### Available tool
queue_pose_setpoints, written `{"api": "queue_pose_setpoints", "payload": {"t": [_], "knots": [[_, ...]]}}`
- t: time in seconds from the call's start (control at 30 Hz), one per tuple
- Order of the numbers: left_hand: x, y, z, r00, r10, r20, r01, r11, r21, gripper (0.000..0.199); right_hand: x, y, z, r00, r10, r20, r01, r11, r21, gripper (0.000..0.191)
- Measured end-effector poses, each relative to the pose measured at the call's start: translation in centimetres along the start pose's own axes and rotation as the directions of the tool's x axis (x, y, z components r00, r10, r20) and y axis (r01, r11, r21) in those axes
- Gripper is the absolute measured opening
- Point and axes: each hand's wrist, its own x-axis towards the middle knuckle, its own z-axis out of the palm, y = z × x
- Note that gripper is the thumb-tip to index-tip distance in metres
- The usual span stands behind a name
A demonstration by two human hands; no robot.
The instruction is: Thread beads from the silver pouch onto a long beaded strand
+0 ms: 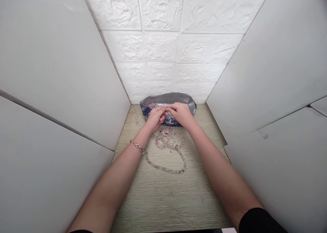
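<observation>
Over the mouth of a blue patterned bag (189, 98) with a silver inside, my two hands meet at the fingertips. My left hand (156, 118) is closed in a pinch, and my right hand (180, 112) pinches right against it. Whatever lies between the fingers is too small to make out. Small beads (153, 105) show inside the bag behind my hands. A long string of pale, pink and red beads (166, 168) lies in loops on the wood-grain surface below my hands, and part of it runs up along the bag's left side.
White cabinet-like panels (51, 72) stand close on the left, and matching panels (270, 72) on the right. A white embossed brick-pattern wall (158, 45) closes off the back behind the bag. The wood-grain surface (168, 199) stretches toward me. A chain bracelet (138, 146) circles my left wrist.
</observation>
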Motion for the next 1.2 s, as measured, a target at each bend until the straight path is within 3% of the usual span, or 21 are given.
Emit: {"api": "queue_pose_setpoints", "payload": {"t": [0.2,0.4,0.6,1.2], "knots": [[-0.07,-0.12,0.29,0.999,0.033,-0.022,-0.032,0.999,0.033,0.029,0.18,-0.5,-0.69,0.995,0.031,0.096,-0.024,0.997,-0.071,0.024],[-0.18,-0.27,0.5,0.997,0.067,-0.031,-0.064,0.994,0.09,0.028,0.34,-0.63,-1.01,0.993,0.075,0.094,-0.06,0.987,-0.149,0.022],[-0.15,-0.21,0.35,0.998,0.06,-0.031,-0.058,0.996,0.074,0.029,0.38,-0.64,-0.86,0.989,0.022,0.146,0.01,0.976,-0.215,0.025],[-0.38,0.27,0.51,0.999,-0.003,-0.033,0.005,0.998,0.055,0.026,0.31,0.15,-1.04,0.997,0.072,0.04,-0.067,0.991,-0.116,0.021]]}}
